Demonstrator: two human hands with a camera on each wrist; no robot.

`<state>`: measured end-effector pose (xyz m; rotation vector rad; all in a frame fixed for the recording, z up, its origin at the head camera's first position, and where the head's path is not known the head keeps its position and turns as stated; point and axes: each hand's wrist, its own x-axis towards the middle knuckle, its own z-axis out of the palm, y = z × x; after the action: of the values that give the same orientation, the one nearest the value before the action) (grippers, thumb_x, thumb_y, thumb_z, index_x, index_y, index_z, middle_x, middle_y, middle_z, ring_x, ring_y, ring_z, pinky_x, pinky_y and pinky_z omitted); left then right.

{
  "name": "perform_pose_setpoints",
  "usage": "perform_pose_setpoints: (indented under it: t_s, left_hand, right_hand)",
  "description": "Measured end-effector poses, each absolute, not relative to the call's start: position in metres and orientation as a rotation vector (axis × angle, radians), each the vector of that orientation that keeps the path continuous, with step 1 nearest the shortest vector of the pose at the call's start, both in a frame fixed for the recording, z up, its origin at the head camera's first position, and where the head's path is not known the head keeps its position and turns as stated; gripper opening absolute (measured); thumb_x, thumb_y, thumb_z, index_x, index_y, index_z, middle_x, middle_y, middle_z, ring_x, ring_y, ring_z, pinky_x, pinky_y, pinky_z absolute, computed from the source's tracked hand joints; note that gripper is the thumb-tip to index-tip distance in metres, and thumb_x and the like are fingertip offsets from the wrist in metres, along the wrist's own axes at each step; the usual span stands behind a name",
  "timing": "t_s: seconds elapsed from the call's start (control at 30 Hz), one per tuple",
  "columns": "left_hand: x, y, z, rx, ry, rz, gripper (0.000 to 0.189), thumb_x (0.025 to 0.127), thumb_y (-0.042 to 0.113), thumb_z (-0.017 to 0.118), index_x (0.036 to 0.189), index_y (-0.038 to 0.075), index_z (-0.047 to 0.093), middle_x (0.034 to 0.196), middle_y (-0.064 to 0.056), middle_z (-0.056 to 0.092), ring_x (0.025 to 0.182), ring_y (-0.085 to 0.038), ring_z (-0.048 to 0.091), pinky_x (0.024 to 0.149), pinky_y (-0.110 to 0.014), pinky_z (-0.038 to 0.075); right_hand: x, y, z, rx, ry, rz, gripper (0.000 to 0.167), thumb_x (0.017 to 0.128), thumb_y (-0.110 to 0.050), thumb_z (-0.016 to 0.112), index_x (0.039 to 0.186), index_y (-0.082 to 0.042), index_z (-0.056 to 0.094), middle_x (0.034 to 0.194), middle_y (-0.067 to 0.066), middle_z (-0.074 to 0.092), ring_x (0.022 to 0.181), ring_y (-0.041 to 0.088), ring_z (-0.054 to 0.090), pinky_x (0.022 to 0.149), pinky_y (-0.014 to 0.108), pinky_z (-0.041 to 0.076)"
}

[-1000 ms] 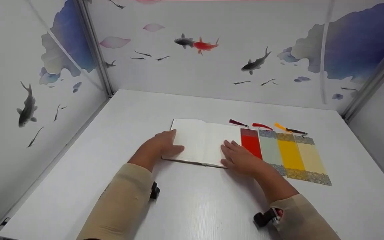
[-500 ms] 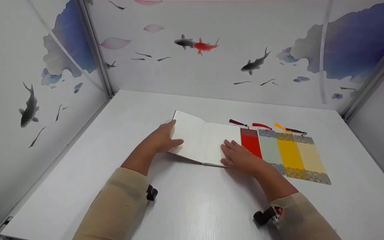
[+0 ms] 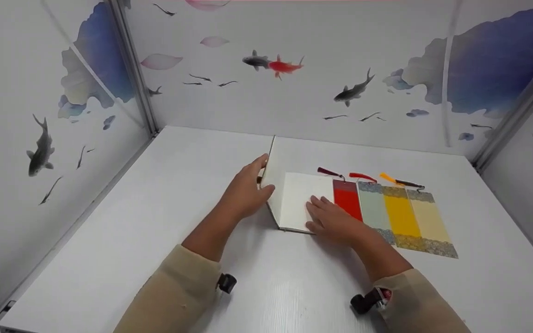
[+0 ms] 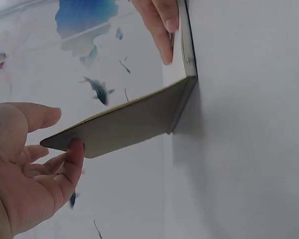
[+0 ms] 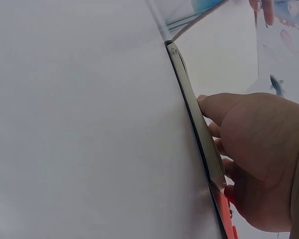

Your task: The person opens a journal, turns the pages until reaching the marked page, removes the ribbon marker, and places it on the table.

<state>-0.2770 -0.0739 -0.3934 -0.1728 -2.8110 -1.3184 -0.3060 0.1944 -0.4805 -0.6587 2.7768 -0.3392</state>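
A notebook with blank white pages (image 3: 296, 199) lies on the white table, its left cover (image 4: 124, 124) lifted steeply off the surface. My left hand (image 3: 245, 189) holds that cover by its outer edge. The thumb is on the page side, and fingertips (image 4: 76, 148) touch the outer face. My right hand (image 3: 336, 219) rests on the right-hand page, fingers spread and pointing away from me. In the right wrist view its thumb lies at the near edge of the page block (image 5: 197, 117).
Right of the notebook lies a row of tasselled bookmarks: red (image 3: 347, 199), pale green (image 3: 375, 208), yellow (image 3: 401, 210) and cream (image 3: 433, 217). The red one adjoins the notebook's right edge. White panels printed with fish (image 3: 352, 90) enclose the table at the back and sides.
My left hand has moved right and up, lifting the notebook's left side from nearly flat to steeply raised. The right hand and the bookmarks have stayed in place.
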Motion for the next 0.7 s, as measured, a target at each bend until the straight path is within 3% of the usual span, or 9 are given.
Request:
perform_pose_setpoints:
  t_s: [0.1, 0.33, 0.57, 0.7]
  left_hand:
    - [-0.273, -0.060, -0.393, -0.218, -2.752, -1.399, 0.075, 0.106, 0.020, 0.066, 0.170, 0.029, 0.029, 0.167, 0.002, 0.049, 0.144, -0.022, 0.060, 0.111, -0.043, 0.057]
    - [-0.271, -0.039, -0.397, -0.320, -2.692, -1.433, 0.068, 0.107, 0.019, 0.064, 0.168, 0.027, 0.035, 0.157, 0.002, 0.061, 0.139, -0.017, 0.065, 0.115, -0.041, 0.055]
    - [-0.275, -0.028, -0.400, -0.374, -2.690, -1.432, 0.069, 0.105, 0.020, 0.065, 0.168, 0.026, 0.035, 0.152, 0.002, 0.066, 0.135, -0.013, 0.066, 0.116, -0.038, 0.054]
    - [-0.276, -0.020, -0.400, -0.397, -2.702, -1.408, 0.069, 0.104, 0.023, 0.067, 0.167, 0.026, 0.038, 0.150, 0.004, 0.068, 0.133, -0.011, 0.067, 0.116, -0.037, 0.054]
  right_hand:
    - [-0.306, 0.195, -0.480, -0.645, 2.772, -0.354, 0.080, 0.107, -0.049, 0.060, 0.173, -0.023, 0.023, 0.182, 0.002, 0.019, 0.171, 0.032, 0.011, 0.135, 0.058, 0.020]
    - [-0.308, 0.195, -0.479, -0.608, 2.760, -0.419, 0.080, 0.105, -0.050, 0.064, 0.172, -0.026, 0.027, 0.181, 0.001, 0.023, 0.170, 0.031, 0.013, 0.135, 0.059, 0.023]
    - [-0.307, 0.201, -0.453, -0.368, 2.791, -0.933, 0.066, 0.108, -0.054, 0.057, 0.168, -0.037, 0.035, 0.174, 0.001, 0.040, 0.162, 0.032, 0.038, 0.128, 0.062, 0.034]
    - [-0.303, 0.201, -0.437, -0.390, 2.697, -1.377, 0.057, 0.112, -0.051, 0.050, 0.166, -0.036, 0.039, 0.171, -0.004, 0.045, 0.157, 0.027, 0.047, 0.127, 0.054, 0.040]
